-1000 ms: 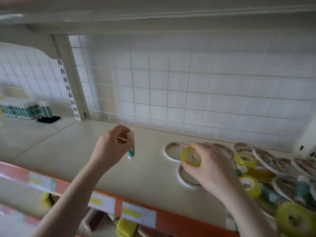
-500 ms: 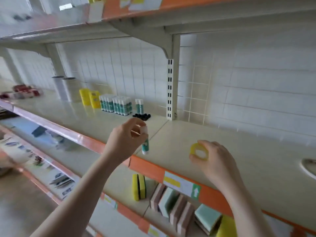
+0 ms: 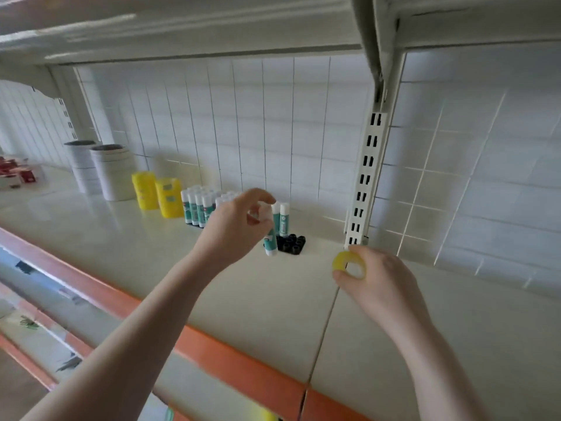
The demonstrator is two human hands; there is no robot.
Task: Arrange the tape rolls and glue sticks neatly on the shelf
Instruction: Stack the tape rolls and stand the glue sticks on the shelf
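**Q:** Where is the glue stick, and how is it held?

**A:** The left hand [image 3: 230, 229] pinches the glue stick [image 3: 271, 238] at its upper end, with the fingers curled round it. The stick hangs upright just above the shelf [image 3: 243, 299], toward the back edge, beside the black socket tray [image 3: 293, 243].

**Q:** What are its handling properties?

**A:** It is probably light and rigid. It is a smooth plastic cylinder, so it is likely to slip in a loose pinch. Grip the upper barrel and keep the base free for seating in a socket.

**Q:** What is the right hand doing?

**A:** The right hand [image 3: 376, 278] grips a yellow tape roll [image 3: 346, 262] by its rim, near the foot of the slotted upright [image 3: 364, 183]. The roll is ring-shaped and glossy, and probably light with a stiff core.

**Q:** What stands nearby?

**A:** More glue sticks [image 3: 197, 208] stand upright in rows. They have white caps and teal labels.
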